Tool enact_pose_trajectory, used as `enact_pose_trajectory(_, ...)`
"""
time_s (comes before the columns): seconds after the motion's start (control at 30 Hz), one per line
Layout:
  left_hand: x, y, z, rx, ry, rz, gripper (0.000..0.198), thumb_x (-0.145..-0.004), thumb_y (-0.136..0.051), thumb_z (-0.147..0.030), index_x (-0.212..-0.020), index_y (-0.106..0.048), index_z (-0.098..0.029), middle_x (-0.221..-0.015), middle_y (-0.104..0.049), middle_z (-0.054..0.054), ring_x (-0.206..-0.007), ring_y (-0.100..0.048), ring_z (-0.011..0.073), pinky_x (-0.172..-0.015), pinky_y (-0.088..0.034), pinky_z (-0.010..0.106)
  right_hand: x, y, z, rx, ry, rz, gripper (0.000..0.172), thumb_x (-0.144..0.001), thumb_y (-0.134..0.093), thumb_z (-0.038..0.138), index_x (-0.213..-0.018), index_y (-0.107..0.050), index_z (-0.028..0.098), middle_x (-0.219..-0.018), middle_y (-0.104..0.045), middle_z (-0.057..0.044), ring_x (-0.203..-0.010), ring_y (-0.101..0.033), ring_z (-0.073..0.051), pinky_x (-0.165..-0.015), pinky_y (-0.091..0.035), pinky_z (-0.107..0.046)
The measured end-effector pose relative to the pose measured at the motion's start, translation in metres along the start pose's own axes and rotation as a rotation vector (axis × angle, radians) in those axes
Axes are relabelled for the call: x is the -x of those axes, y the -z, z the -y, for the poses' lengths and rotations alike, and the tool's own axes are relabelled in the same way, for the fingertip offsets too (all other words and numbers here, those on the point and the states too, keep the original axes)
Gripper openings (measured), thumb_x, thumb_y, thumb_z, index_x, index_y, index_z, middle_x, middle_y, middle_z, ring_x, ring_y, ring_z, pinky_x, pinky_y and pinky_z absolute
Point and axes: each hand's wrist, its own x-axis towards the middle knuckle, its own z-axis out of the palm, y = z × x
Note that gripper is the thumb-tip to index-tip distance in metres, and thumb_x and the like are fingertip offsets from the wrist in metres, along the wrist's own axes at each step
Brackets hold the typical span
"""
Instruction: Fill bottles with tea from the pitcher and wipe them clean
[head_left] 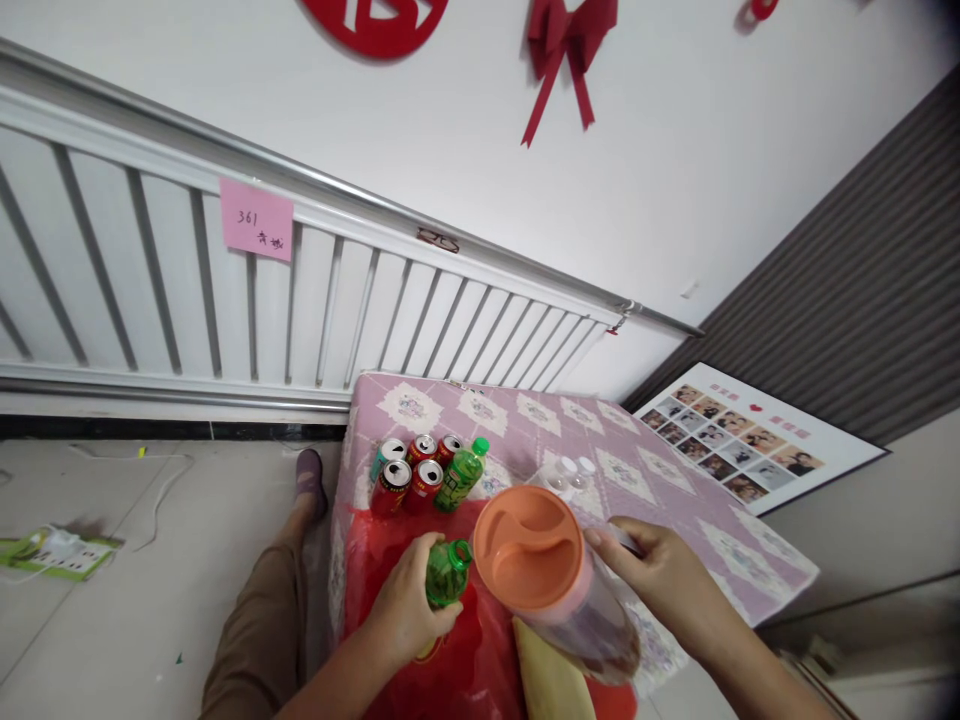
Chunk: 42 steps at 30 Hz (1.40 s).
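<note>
My left hand [405, 603] is wrapped around a green plastic bottle [446, 580], whose open mouth seems to have no cap. Close beside it, my right hand [664, 570] grips the handle of a clear pitcher [589, 632] with an orange lid [531, 548]. The pitcher leans, its lid toward the bottle, and some brownish liquid shows low inside it. Behind my left hand stand several opened drink cans [426, 482] and a second green bottle [461, 476] with its cap on. Under my hands lies a red cover [375, 570] on the table.
A patterned pink cloth [559, 420] covers the table. Small clear containers [568, 472] stand behind the pitcher, and a yellow item [551, 680] lies below it. A white radiator [337, 310] runs along the wall. At right leans a photo board [757, 440]; a power strip [64, 555] lies on the floor.
</note>
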Motion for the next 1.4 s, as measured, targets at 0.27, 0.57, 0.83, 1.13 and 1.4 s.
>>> enact_pose_trajectory(0.27,0.0,0.001,0.0,-0.003,0.009,0.004,0.073,-0.06,-0.069,-0.015,-0.127,-0.041,-0.018,-0.131,-0.055,0.013,-0.12,-0.054,0.0274,-0.106,-0.041,0.046,-0.001,0.001,0.001,0.01,0.021,-0.008,0.048,-0.079,-0.046,0.062,-0.056,-0.028,0.023,-0.057,-0.021,0.006,-0.052,-0.024,-0.01,-0.044,-0.021,-0.023)
enact_pose_trajectory(0.57,-0.001,0.001,0.0,-0.003,0.005,0.002,0.072,-0.059,-0.07,-0.015,-0.127,-0.043,-0.017,-0.13,-0.055,0.013,-0.119,-0.055,0.0274,-0.106,-0.042,0.045,-0.002,0.001,0.005,0.046,0.02,0.007,0.049,-0.079,-0.043,0.065,-0.056,-0.029,0.023,-0.057,-0.022,0.006,-0.052,-0.024,-0.009,-0.045,-0.021,-0.023)
enact_pose_trajectory(0.83,0.0,0.001,-0.001,0.008,0.007,-0.007,0.072,-0.058,-0.071,-0.015,-0.126,-0.045,-0.018,-0.129,-0.057,0.013,-0.119,-0.055,0.0272,-0.105,-0.042,0.044,-0.002,0.0,0.004,0.062,0.032,-0.012,0.048,-0.078,-0.043,0.064,-0.057,-0.029,0.023,-0.057,-0.023,0.006,-0.052,-0.025,-0.01,-0.046,-0.021,-0.023)
enact_pose_trajectory(1.13,-0.001,0.001,-0.002,0.004,0.004,-0.002,0.073,-0.059,-0.07,-0.016,-0.126,-0.042,-0.019,-0.13,-0.056,0.013,-0.119,-0.054,0.0275,-0.105,-0.042,0.044,-0.001,0.004,0.016,0.063,0.033,-0.008,0.047,-0.076,-0.044,0.062,-0.055,-0.029,0.023,-0.055,-0.023,0.006,-0.05,-0.025,-0.009,-0.044,-0.022,-0.022)
enact_pose_trajectory(1.4,-0.001,0.002,-0.003,0.009,0.013,-0.004,0.074,-0.059,-0.071,-0.016,-0.126,-0.042,-0.019,-0.129,-0.056,0.013,-0.119,-0.054,0.028,-0.105,-0.042,0.045,-0.001,0.002,0.011,0.045,0.059,-0.014,0.048,-0.079,-0.045,0.061,-0.055,-0.032,0.022,-0.054,-0.025,0.006,-0.05,-0.026,-0.009,-0.043,-0.022,-0.021)
